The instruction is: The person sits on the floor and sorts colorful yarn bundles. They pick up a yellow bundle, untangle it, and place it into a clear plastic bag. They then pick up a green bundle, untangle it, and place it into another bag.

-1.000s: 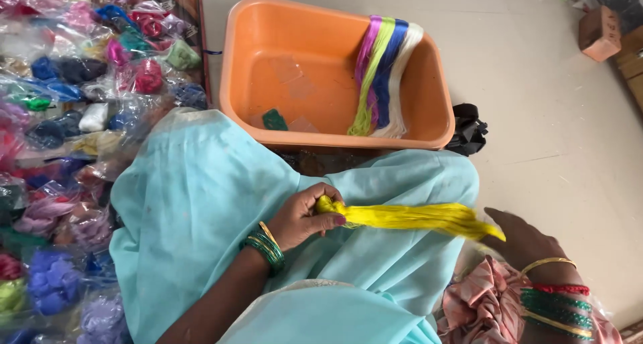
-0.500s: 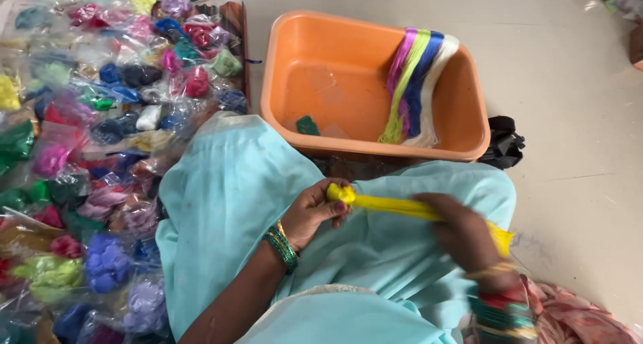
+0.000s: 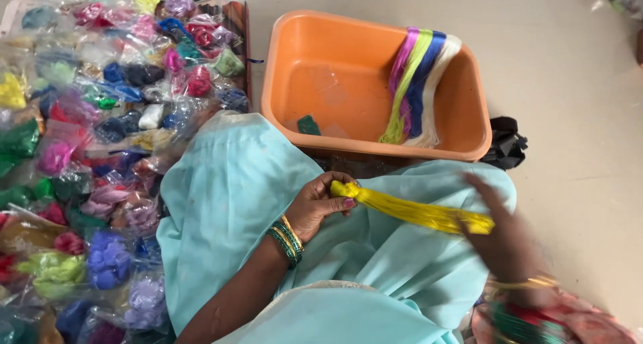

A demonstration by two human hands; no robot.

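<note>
Since a moment ago the right hand [image 3: 506, 247] has slid farther along the bundle of bright yellow silky threads [image 3: 415, 212], toward its loose end, and the view has swung a little to the right. The left hand [image 3: 321, 203] pinches the knotted head of that bundle between thumb and curled fingers, holding it over the pale turquoise cloth [image 3: 234, 196] draped across the lap. The right hand is blurred with motion, so I cannot tell whether it is closed on the threads or only stroking them; it seems to lie over the tail end. The danger I see is tangling: a quick pull with uneven tension could snag strands or tug some free of the left hand's pinch, and loose ends might slip off the lap edge onto the floor. Just beyond the knees sits an orange rectangular plastic tub [image 3: 335, 83] with a multicoloured skein of threads [image 3: 418, 83] hung over its far right rim; crinkly clear bags of coloured thread [image 3: 100, 116] crowd the left.
</note>
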